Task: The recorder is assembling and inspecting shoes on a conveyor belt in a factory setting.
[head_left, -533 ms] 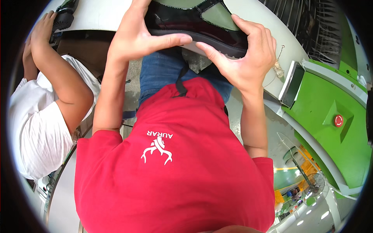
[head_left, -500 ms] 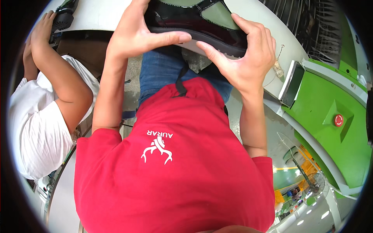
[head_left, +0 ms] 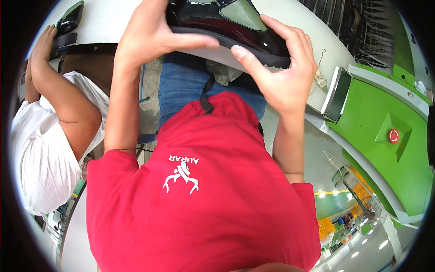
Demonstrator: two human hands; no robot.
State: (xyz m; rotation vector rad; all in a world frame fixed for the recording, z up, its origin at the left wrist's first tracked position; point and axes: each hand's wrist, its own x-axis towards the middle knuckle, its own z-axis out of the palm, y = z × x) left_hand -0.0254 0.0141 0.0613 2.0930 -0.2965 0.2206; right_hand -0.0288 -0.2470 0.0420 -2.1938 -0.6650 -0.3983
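Observation:
A glossy black shoe (head_left: 244,38) with pale green panels and a thick dark sole lies sideways between my two hands at the top of the view, over the edge of a white table. At its left end is my left hand (head_left: 154,38), the thumb stretched along the sole and the other fingers cut off by the upper edge. My right hand (head_left: 285,68) grips the opposite end, fingers over the upper and thumb at the sole's near side. The top of the shoe runs out of view.
The white table (head_left: 102,20) curves across the top. To the left, a co-worker in a white shirt (head_left: 41,154) has hands at another black and green shoe (head_left: 70,19). On the right stands a green machine (head_left: 385,149) with a red button (head_left: 393,136), near dark bristles (head_left: 369,36).
The shoe has tilted slightly, its right end lower, with both my hands still around it. The co-worker's shoe shows more fully at the upper left.

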